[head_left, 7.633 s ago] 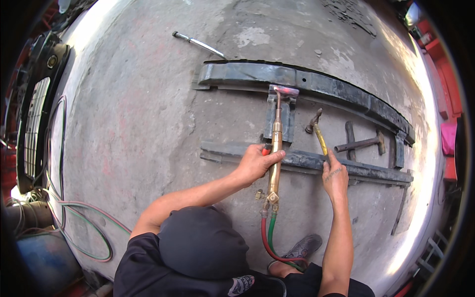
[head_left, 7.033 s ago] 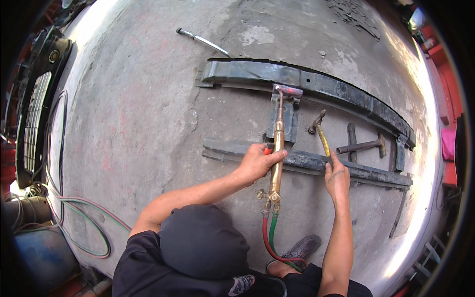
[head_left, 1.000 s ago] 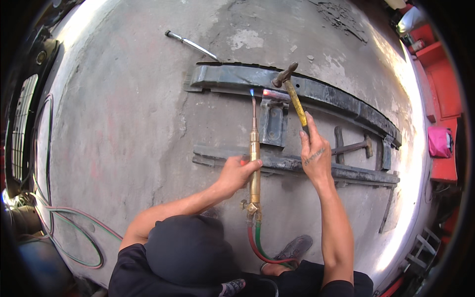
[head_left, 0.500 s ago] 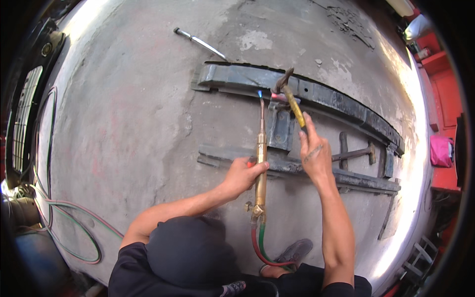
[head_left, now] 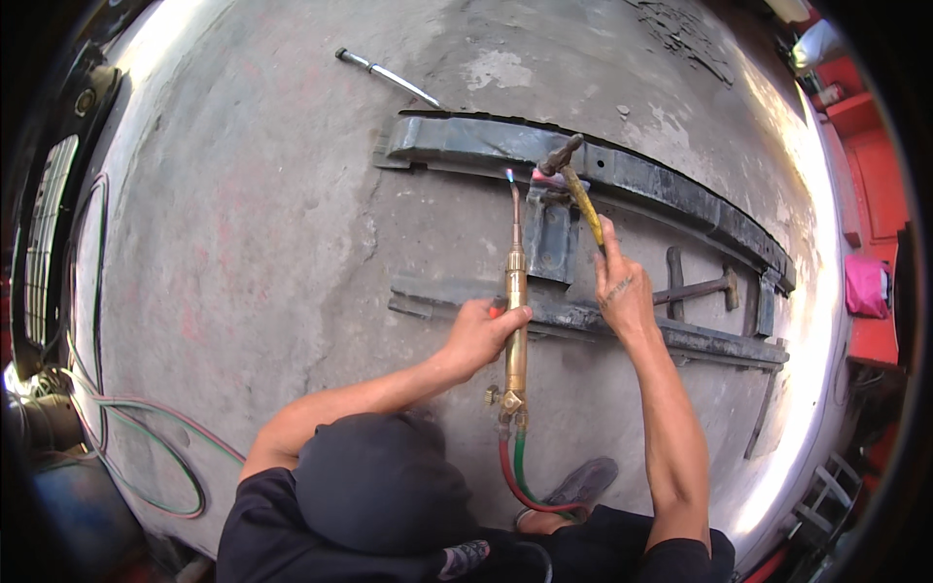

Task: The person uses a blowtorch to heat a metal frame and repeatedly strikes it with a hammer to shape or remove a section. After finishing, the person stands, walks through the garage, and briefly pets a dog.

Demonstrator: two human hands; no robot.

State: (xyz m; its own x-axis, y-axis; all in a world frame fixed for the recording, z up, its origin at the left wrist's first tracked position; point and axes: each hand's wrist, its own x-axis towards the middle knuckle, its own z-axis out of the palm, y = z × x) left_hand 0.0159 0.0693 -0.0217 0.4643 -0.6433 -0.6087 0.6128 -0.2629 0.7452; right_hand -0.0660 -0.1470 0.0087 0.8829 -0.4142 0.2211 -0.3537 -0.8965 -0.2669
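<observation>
My left hand (head_left: 476,338) is closed on a brass torch (head_left: 516,369) with red and green hoses, alongside a small red object partly hidden by the fingers. A small flame (head_left: 510,176) burns at its tip, left of a pink-glowing patch on the upright steel bracket (head_left: 552,243) under the curved beam (head_left: 452,141). My right hand (head_left: 622,291) grips a yellow-handled hammer (head_left: 585,202), its head over the glowing patch; whether it touches is unclear. A straight rail (head_left: 719,348) crosses beneath both arms.
Another hammer (head_left: 714,290) lies at the right, and a chrome bar (head_left: 397,83) beyond the beam. A black bumper (head_left: 44,233) and looped hoses (head_left: 165,428) are at the left. Red furniture with a pink bag (head_left: 867,287) stands at the right, near a metal frame (head_left: 826,491).
Compared with about seven seconds ago, the torch tip has moved left off the bracket, showing flame, and the hammer has moved up and left over the heated patch. Since half a second ago, shifts are slight.
</observation>
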